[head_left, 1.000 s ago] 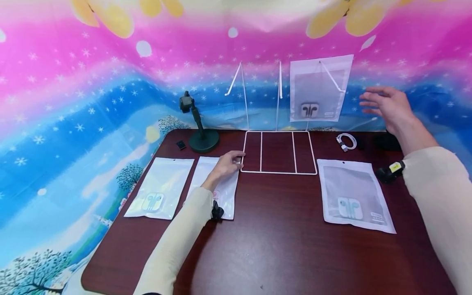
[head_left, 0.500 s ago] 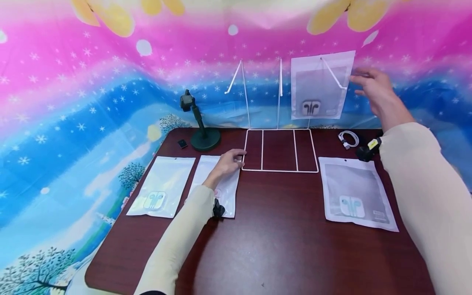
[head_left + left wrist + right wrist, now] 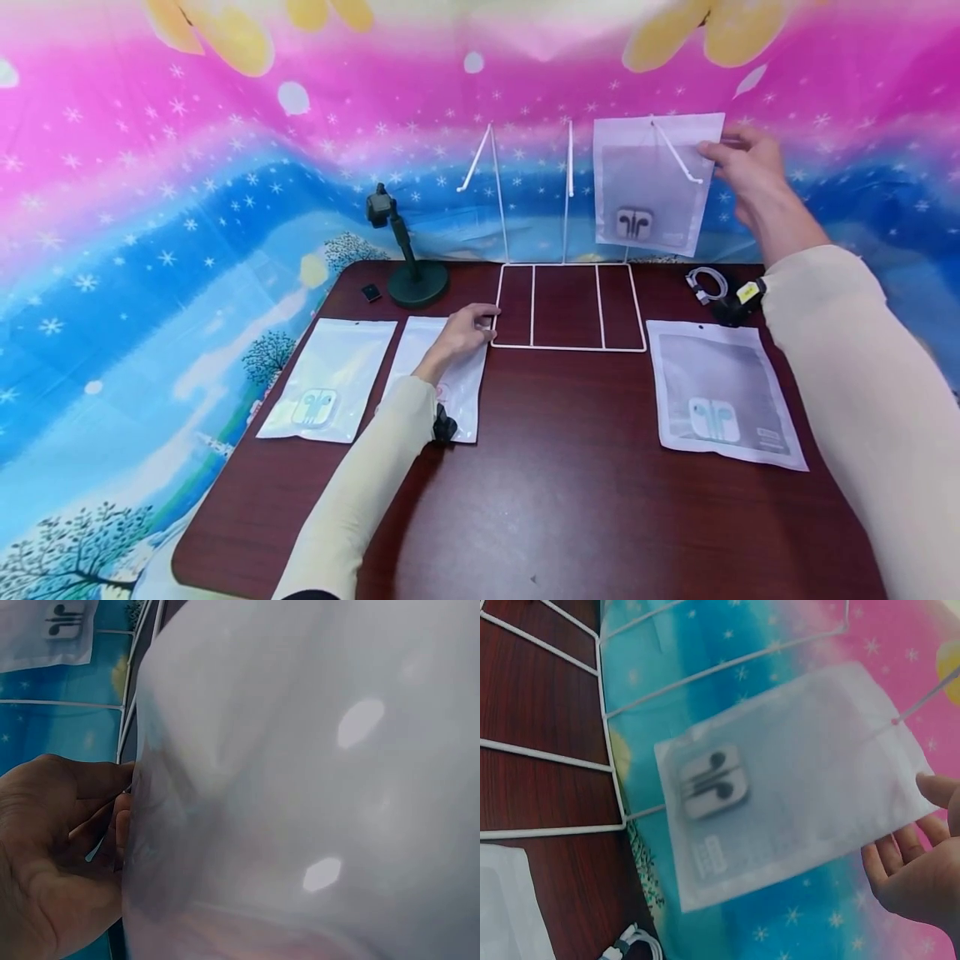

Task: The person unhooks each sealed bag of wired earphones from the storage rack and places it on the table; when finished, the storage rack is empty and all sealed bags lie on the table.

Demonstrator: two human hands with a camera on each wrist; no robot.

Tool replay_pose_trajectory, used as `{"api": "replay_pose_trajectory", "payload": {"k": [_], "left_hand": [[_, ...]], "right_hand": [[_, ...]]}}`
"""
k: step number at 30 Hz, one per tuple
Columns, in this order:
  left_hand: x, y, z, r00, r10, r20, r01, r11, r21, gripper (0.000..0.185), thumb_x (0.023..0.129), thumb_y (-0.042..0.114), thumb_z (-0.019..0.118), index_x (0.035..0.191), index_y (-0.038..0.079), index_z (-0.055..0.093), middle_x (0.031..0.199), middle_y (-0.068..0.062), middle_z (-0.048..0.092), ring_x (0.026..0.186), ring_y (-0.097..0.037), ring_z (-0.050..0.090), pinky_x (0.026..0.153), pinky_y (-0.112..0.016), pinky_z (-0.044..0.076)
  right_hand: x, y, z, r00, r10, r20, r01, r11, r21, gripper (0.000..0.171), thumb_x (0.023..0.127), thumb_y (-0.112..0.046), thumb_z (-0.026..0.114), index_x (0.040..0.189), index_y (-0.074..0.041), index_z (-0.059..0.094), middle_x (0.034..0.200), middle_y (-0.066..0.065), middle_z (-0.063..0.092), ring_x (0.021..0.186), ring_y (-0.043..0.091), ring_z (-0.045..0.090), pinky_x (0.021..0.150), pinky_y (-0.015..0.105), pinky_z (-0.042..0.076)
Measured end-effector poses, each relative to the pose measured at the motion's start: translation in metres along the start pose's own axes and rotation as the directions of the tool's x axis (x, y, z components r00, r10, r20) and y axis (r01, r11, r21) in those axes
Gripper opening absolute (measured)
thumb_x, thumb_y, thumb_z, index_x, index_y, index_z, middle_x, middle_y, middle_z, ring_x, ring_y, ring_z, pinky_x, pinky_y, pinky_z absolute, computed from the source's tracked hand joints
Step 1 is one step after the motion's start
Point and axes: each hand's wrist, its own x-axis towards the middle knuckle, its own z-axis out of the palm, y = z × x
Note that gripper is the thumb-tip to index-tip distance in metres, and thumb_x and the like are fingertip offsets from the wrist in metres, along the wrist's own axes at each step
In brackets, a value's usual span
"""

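A white wire display rack (image 3: 568,348) stands on the table, with three hooks at its top. From its right hook hangs a translucent zip pouch (image 3: 656,179) with earphones in a case visible inside. My right hand (image 3: 753,171) pinches this pouch's upper right edge, thumb in front and fingers behind, as the right wrist view also shows. At the rack's base, my left hand (image 3: 461,333) holds the left side wire between thumb and fingers. Beneath that hand and wrist lies a second pouch (image 3: 468,400), partly covered; a glossy white sheet (image 3: 315,772) fills most of the left wrist view.
Another earphone pouch (image 3: 330,375) lies at the table's left, and one more (image 3: 723,392) at the right. A dark green stand (image 3: 417,283) and a small black square (image 3: 371,292) are at the back left. A coiled white cable (image 3: 707,285) sits at the back right.
My right hand has moved left from beside the hanging pouch and taken its upper right edge. The pouch has shifted slightly. The left hand keeps its place on the rack.
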Motion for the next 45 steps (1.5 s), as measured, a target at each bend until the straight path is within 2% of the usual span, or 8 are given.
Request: {"api": "replay_pose_trajectory", "payload": {"k": [2, 7, 10, 13, 15, 23, 29, 45], "left_hand": [[-0.001, 0.000, 0.000, 1.000, -0.003, 0.000, 0.003, 1.000, 0.001, 0.045, 0.099, 0.004, 0.066, 0.143, 0.010, 0.062, 0.148, -0.013, 0.055, 0.124, -0.029, 0.057, 0.112, -0.042, 0.046], [-0.003, -0.001, 0.001, 1.000, -0.004, -0.001, 0.004, 1.000, -0.003, 0.045, 0.099, 0.005, 0.065, 0.143, 0.009, 0.062, 0.145, -0.014, 0.056, 0.124, -0.029, 0.057, 0.112, -0.043, 0.045], [-0.003, -0.002, 0.002, 1.000, -0.006, -0.001, 0.006, 1.000, 0.001, 0.045, 0.099, 0.005, 0.065, 0.143, 0.009, 0.062, 0.146, -0.014, 0.056, 0.124, -0.029, 0.057, 0.111, -0.042, 0.046], [-0.002, -0.004, 0.003, 1.000, -0.010, -0.003, 0.010, 1.000, 0.008, 0.045, 0.099, 0.005, 0.065, 0.143, 0.009, 0.062, 0.147, -0.013, 0.056, 0.124, -0.029, 0.057, 0.111, -0.042, 0.046], [-0.002, -0.005, 0.003, 1.000, -0.014, -0.004, 0.014, 1.000, 0.006, 0.045, 0.099, 0.004, 0.065, 0.143, 0.009, 0.062, 0.148, -0.013, 0.055, 0.124, -0.029, 0.057, 0.111, -0.042, 0.046], [-0.002, -0.004, 0.003, 1.000, -0.025, -0.002, 0.024, 1.000, -0.009, 0.045, 0.099, 0.003, 0.065, 0.144, 0.009, 0.062, 0.149, -0.013, 0.054, 0.125, -0.029, 0.056, 0.111, -0.042, 0.047], [-0.003, -0.001, 0.003, 1.000, -0.014, -0.002, 0.014, 1.000, -0.006, 0.045, 0.099, 0.003, 0.065, 0.143, 0.008, 0.062, 0.148, -0.013, 0.055, 0.125, -0.029, 0.057, 0.111, -0.042, 0.047], [-0.003, 0.002, 0.001, 1.000, 0.010, -0.001, -0.010, 1.000, 0.003, 0.045, 0.099, 0.004, 0.064, 0.144, 0.007, 0.061, 0.147, -0.014, 0.055, 0.123, -0.029, 0.057, 0.109, -0.043, 0.048]], "right_hand": [[-0.002, -0.001, 0.002, 1.000, -0.008, -0.017, 0.009, 0.999, 0.044, 0.052, 0.095, -0.022, 0.077, 0.145, -0.019, 0.062, 0.119, -0.008, 0.054, 0.110, 0.010, 0.052, 0.117, 0.032, 0.038], [-0.009, 0.000, 0.005, 0.999, -0.044, -0.011, 0.043, 0.999, -0.014, 0.049, 0.097, -0.020, 0.074, 0.144, -0.019, 0.064, 0.115, -0.008, 0.059, 0.101, 0.009, 0.056, 0.112, 0.032, 0.046], [-0.013, 0.003, 0.004, 0.998, -0.059, 0.010, 0.059, 0.998, -0.005, 0.047, 0.097, -0.016, 0.073, 0.143, -0.018, 0.065, 0.113, -0.007, 0.063, 0.096, 0.010, 0.060, 0.093, 0.026, 0.057], [-0.017, 0.006, 0.002, 0.997, -0.068, 0.022, 0.067, 0.996, 0.051, 0.044, 0.096, -0.013, 0.074, 0.139, -0.017, 0.068, 0.108, -0.006, 0.065, 0.091, 0.012, 0.062, 0.070, 0.017, 0.056], [-0.020, 0.007, 0.001, 0.997, -0.073, 0.022, 0.072, 0.995, 0.073, 0.042, 0.095, -0.013, 0.076, 0.137, -0.017, 0.070, 0.105, -0.005, 0.065, 0.088, 0.012, 0.063, 0.065, 0.018, 0.055], [-0.037, 0.009, -0.009, 0.998, -0.065, -0.004, 0.065, 0.990, 0.124, 0.050, 0.088, -0.019, 0.083, 0.136, -0.018, 0.070, 0.107, -0.002, 0.060, 0.085, 0.011, 0.064, 0.062, 0.018, 0.056], [-0.052, 0.013, -0.019, 0.998, -0.068, 0.007, 0.066, 0.980, 0.186, 0.046, 0.084, -0.019, 0.088, 0.128, -0.019, 0.075, 0.110, -0.002, 0.062, 0.087, 0.012, 0.066, 0.064, 0.020, 0.058], [-0.085, 0.012, -0.039, 0.995, -0.075, 0.058, 0.065, 0.983, 0.169, 0.049, 0.080, -0.026, 0.091, 0.127, -0.018, 0.076, 0.119, -0.004, 0.062, 0.101, 0.013, 0.061, 0.067, 0.021, 0.056]]}}
